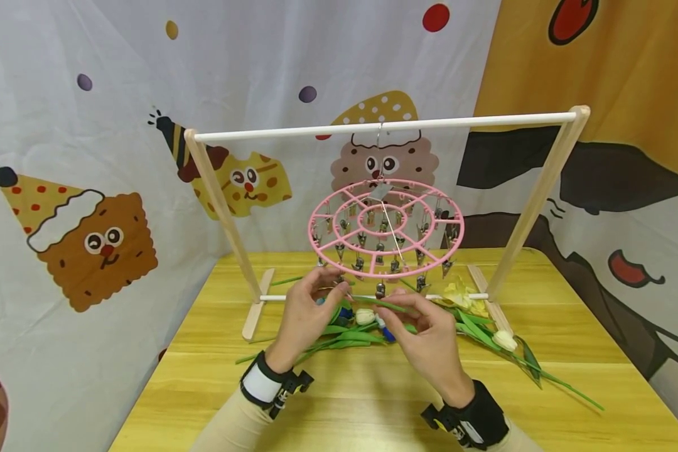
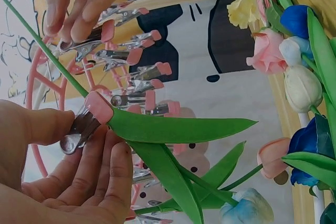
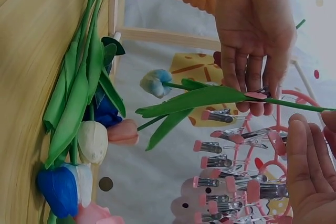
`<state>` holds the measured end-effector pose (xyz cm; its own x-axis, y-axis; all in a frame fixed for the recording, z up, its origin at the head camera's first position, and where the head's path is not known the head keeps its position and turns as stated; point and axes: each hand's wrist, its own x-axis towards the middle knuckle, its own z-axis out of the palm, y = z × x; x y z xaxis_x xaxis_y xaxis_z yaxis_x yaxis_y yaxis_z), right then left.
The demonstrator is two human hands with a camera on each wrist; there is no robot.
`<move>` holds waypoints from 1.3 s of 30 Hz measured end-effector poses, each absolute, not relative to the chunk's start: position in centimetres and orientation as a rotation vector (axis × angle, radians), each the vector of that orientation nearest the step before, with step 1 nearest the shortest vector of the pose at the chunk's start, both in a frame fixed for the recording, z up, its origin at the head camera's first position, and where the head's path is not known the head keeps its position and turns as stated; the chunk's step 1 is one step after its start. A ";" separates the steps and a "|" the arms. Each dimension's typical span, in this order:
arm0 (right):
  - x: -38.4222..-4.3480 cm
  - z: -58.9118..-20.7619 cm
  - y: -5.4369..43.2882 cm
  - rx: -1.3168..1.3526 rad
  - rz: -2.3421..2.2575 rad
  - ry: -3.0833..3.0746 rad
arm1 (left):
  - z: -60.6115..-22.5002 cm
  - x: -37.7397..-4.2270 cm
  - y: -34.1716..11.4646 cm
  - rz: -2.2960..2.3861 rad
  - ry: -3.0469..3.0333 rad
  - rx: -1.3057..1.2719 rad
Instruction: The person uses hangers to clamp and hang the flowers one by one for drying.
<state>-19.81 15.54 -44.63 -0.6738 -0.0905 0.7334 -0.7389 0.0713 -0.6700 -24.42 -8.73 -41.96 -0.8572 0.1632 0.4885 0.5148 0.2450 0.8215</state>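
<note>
My left hand (image 1: 311, 307) pinches a metal clip with pink tips (image 2: 98, 106) between thumb and fingers. Those tips sit on the green stem (image 2: 50, 53) of an artificial tulip (image 3: 191, 100), whose pale blue-and-white head (image 3: 156, 83) hangs downward. Close to the stem's bare end is my right hand (image 1: 429, 333), its fingers loosely bent with no firm grip visible; whether they touch the stem is unclear. Above both hands hangs a round pink clip hanger (image 1: 314, 248) with several metal clips.
A wooden rack (image 1: 220, 188) with a white top bar (image 1: 288, 132) carries the hanger. Loose artificial tulips lie on the wooden table (image 1: 203, 389) below, including a white one (image 1: 505, 341) at right and a blue one (image 3: 56, 190). A printed cloth (image 1: 118, 56) stands behind.
</note>
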 end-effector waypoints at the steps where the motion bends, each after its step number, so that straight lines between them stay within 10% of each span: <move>1: -19.8 -44.7 15.6 0.824 1.641 -1.844 | -41.9 -24.5 -8.8 -1.641 -2.219 -0.623; 39: -19.6 -46.4 17.9 0.823 1.542 -1.904 | -42.0 -28.3 -11.3 -1.588 -2.196 -0.515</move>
